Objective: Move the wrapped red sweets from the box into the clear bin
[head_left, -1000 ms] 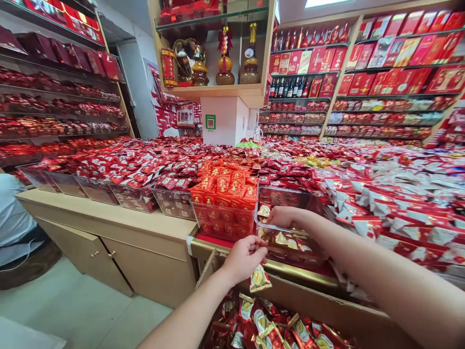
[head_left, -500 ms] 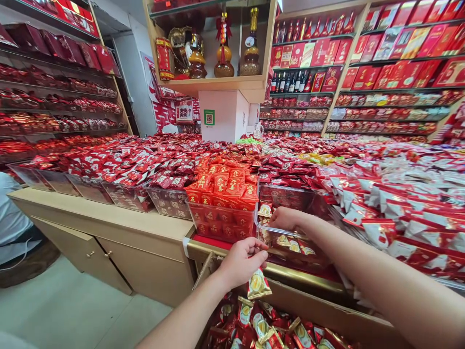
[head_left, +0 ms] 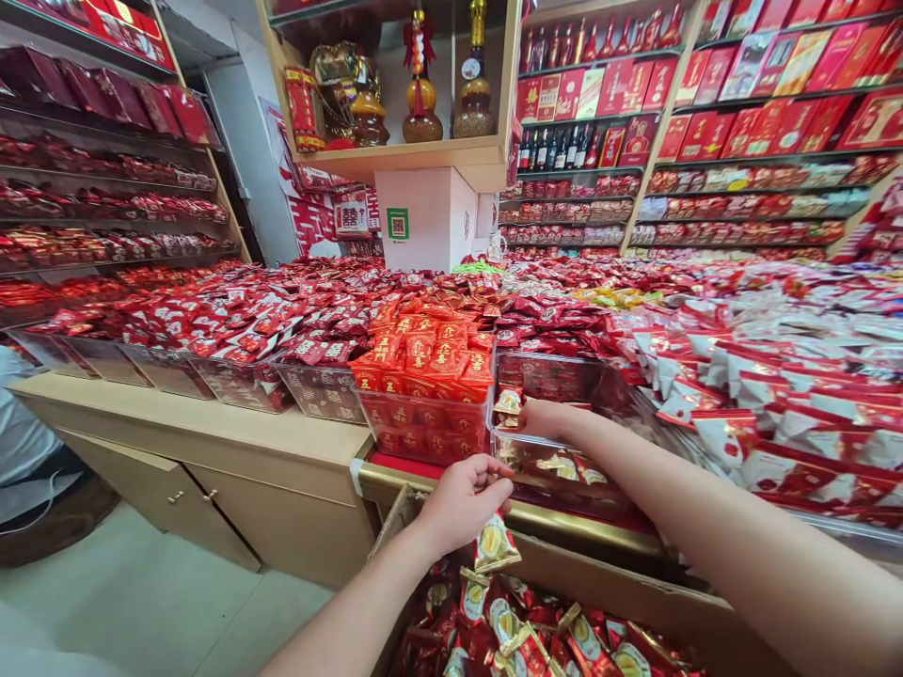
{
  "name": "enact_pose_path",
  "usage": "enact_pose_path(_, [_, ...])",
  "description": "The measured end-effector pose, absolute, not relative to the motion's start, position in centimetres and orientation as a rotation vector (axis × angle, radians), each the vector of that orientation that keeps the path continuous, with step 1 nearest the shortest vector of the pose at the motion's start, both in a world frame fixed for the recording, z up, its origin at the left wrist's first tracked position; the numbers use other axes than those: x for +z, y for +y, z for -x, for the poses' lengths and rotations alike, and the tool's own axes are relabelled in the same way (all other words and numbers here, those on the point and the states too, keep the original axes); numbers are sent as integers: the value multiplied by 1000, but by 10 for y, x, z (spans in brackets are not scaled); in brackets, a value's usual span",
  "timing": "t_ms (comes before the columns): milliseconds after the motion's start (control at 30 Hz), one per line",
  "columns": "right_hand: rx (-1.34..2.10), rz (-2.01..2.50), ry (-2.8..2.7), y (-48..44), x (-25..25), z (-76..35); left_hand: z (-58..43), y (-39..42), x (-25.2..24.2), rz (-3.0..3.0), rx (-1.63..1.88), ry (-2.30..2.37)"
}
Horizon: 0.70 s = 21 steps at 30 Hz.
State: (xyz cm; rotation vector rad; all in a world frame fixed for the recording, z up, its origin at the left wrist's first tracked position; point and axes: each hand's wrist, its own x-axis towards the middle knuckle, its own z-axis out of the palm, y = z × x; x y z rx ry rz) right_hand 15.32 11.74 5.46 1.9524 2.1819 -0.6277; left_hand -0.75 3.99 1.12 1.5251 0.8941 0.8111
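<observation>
One candy packet [head_left: 496, 545] just under left hand [head_left: 462, 503]

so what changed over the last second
No real change: the left hand still pinches the candy packet above the cardboard box, and the right hand stays inside the clear bin. Nothing picked up or dropped; only the view shifted slightly.
</observation>
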Motion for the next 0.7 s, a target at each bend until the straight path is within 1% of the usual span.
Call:
enact_pose_path(300, [-942, -1858, 2051, 109, 57, -144, 8, 38, 10, -1577, 803, 902])
enact_pose_path(433, [-943, -1870, 2023, 106, 57, -141, 8, 41, 8, -1573, 814, 895])
enact_pose_path(500, [-876, -1911, 2073, 107, 59, -141, 8, 43, 7, -1551, 833, 894])
enact_pose_path(567, [-738, -1987, 2178, 108, 65, -142, 9, 45, 6, -1526, 865, 897])
enact_pose_path(700, [-290, -2185, 2531, 89, 86, -140, 11, 48, 4, -1487, 937, 879])
